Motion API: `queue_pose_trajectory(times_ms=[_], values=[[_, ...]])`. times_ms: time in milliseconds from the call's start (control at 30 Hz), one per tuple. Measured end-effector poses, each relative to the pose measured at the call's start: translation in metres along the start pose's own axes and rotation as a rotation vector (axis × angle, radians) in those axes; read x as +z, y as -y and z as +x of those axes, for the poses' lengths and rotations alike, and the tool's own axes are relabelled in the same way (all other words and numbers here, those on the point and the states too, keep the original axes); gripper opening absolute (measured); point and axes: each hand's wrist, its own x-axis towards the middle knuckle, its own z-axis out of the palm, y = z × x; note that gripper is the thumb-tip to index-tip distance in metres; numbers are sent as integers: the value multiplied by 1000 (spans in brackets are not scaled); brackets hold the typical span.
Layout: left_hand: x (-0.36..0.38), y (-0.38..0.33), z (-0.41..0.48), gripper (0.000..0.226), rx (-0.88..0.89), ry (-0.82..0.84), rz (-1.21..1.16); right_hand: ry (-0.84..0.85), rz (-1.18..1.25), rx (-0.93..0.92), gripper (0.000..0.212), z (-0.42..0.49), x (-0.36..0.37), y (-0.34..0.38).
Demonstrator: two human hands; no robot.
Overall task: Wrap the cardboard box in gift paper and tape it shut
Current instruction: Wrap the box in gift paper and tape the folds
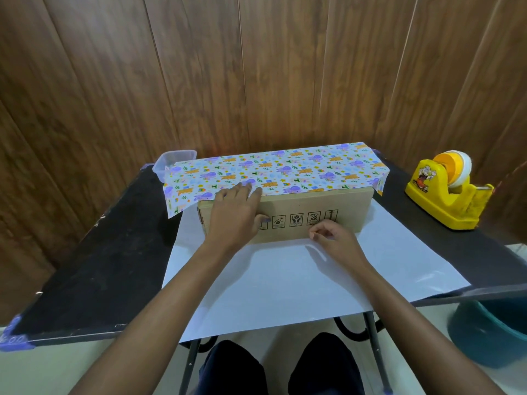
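One cardboard box (313, 206) sat on the black table (99, 252), with one sheet of gift paper (285, 166) folded over its top. The left hand (233, 212) pressed flat on the paper's edge. The right hand (333, 238) curled at the box's foot, whether pinching anything I could not tell; one tape dispenser (447, 195) stood well to the right

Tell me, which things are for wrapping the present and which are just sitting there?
For the job: cardboard box, gift paper, yellow tape dispenser.
Just lying about: clear plastic tub at the table's far left corner, teal basin down on the right.
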Motion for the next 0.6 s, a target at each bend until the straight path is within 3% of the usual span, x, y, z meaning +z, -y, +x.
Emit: queue_pose_trajectory(times_ms=[233,333,467,600], values=[[-1,-4,-3,60,-19,-14,32,-2,-26,-40,16,0,2,-2],[-1,-4,-3,61,-18,-11,36,-154,-213,-317,10,-2,9,12],[-1,-5,-3,60,-29,-20,33,-322,-508,-618,37,19,10,53],[-8,2,-5,52,-44,-24,-73,28,-818,-458,67,43,7,65]])
